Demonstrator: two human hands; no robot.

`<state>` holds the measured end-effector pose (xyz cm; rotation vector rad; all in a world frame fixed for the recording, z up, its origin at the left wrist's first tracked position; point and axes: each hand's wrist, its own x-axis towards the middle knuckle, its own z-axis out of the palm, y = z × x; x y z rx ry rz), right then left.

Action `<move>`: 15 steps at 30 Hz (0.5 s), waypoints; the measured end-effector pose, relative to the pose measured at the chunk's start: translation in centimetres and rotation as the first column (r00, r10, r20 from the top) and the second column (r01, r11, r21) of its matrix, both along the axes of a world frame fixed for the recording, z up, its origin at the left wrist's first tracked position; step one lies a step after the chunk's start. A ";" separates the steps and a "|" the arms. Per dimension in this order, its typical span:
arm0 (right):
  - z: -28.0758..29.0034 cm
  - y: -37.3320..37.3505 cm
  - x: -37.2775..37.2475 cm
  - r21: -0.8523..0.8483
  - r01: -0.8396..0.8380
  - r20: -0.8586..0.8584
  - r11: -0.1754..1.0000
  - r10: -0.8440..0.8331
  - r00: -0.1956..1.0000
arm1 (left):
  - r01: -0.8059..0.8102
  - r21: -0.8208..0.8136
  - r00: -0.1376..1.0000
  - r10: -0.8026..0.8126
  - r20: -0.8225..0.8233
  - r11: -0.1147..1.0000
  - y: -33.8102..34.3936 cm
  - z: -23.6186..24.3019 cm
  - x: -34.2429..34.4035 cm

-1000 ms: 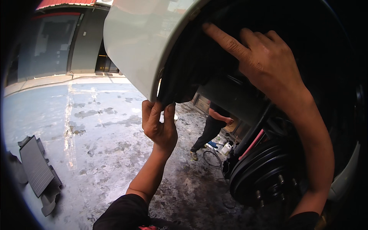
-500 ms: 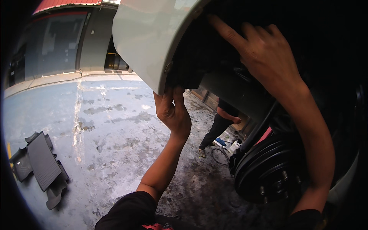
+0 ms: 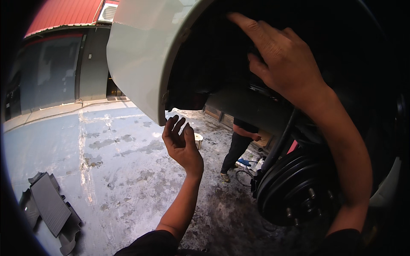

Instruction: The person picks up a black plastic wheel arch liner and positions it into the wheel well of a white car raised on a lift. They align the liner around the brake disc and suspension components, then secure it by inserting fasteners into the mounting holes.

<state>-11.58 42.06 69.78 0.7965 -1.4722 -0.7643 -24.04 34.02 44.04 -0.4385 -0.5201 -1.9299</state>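
The pale body panel of a car curves down from the top, edging a dark wheel arch. Just below the panel's lower tip is my left hand, palm up, its bent fingers and thumb apart and nothing in it. The fingertips are close to the panel edge; whether one touches it I cannot tell. My right hand reaches up inside the arch, index finger stretched toward the dark lining and thumb held away. That fingertip fades into shadow. Below the right forearm sits a black brake drum with bare wheel studs.
A dark rod slants down toward the drum. Behind it stands a person in dark clothes, near a hose on the stained floor. A black ribbed plastic part lies at lower left. Grey building doors line the back.
My left hand has come down off the panel's lower edge and its fingers have spread. The right hand has turned, bringing its thumb into sight. The view has shifted slightly.
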 end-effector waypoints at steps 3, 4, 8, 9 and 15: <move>1.2 1.2 0.9 -0.170 0.013 0.125 0.985 0.009 0.992 | 0.181 -0.141 0.975 -0.159 0.155 0.973 -1.9 1.1 -1.8; 1.8 1.7 1.5 -0.215 0.073 0.156 0.974 -0.040 0.987 | 0.224 -0.185 0.967 -0.196 0.162 0.957 -1.7 1.4 -2.7; 3.4 3.1 3.1 -0.350 0.035 0.236 0.936 0.051 0.970 | 0.190 -0.250 0.979 -0.166 0.116 0.949 -2.3 2.3 -5.2; 3.8 3.9 3.0 -0.339 0.063 0.217 0.939 0.013 0.976 | 0.129 -0.262 0.989 -0.105 0.104 0.956 -2.5 2.6 -5.6; 4.0 8.9 1.6 -0.356 0.147 0.211 0.923 -0.074 0.975 | -0.081 -0.232 0.995 0.093 0.043 0.969 -1.5 3.1 -6.2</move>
